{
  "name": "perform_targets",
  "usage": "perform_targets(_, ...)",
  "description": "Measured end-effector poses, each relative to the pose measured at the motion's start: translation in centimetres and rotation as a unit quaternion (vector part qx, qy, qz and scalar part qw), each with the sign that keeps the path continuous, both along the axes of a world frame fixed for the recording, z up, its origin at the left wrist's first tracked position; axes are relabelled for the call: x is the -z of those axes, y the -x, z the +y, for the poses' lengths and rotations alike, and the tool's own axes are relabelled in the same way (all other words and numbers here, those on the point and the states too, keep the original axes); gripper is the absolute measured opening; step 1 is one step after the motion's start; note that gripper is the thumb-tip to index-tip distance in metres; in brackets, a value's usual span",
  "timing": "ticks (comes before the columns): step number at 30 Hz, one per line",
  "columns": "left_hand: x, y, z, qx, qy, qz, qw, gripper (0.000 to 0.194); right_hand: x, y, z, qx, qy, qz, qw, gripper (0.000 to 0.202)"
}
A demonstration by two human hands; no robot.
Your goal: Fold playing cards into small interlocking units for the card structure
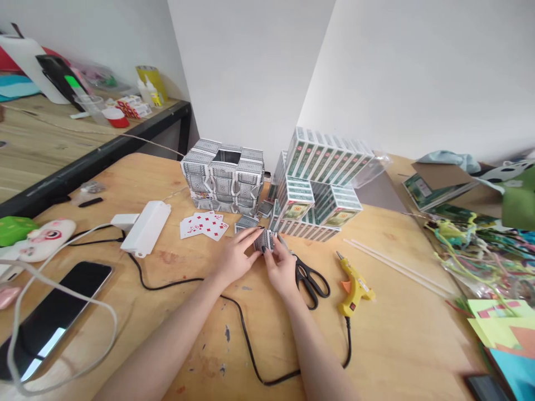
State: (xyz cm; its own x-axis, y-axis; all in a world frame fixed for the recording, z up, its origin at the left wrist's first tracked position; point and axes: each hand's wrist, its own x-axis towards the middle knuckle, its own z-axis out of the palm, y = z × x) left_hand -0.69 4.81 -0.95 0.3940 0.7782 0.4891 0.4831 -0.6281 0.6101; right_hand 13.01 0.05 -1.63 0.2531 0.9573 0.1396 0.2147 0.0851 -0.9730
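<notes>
Between both hands is a playing card (264, 240) with a grey patterned back, and it looks bent. My left hand (237, 253) grips it from the left, fingers closed along its edge. From the right, my right hand (281, 267) pinches the same card with thumb and fingers. Just behind lie more grey-backed cards (246, 221), partly hidden by my left hand. Several face-up red diamond cards (204, 224) are spread to the left. Black-handled scissors (310, 281) lie beside my right hand, their blades mostly covered.
A box-like structure of folded cards (225, 181) stands behind, near stacked green-and-white card boxes (321, 159). A yellow glue gun (353, 287) and clear glue sticks (395, 264) lie right. A black cable (246, 328) crosses under my arms. Left are a power strip (147, 228) and phone (58, 317).
</notes>
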Motion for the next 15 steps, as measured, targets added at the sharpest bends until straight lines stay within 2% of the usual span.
perform_targets(9,0.45,0.15,0.10,0.011,-0.023,0.009,1.000,0.046,-0.09,-0.35,-0.32,-0.004,-0.029,-0.112,0.993,0.038)
perform_targets(12,0.12,0.02,-0.06,0.019,-0.023,0.020,0.999,0.045,-0.21,-0.55,-0.24,-0.004,-0.019,-0.077,0.997,0.034)
perform_targets(15,-0.51,-0.30,-0.40,0.025,-0.011,0.006,1.000,0.046,-0.10,-0.82,0.12,-0.022,0.003,0.037,0.999,0.031)
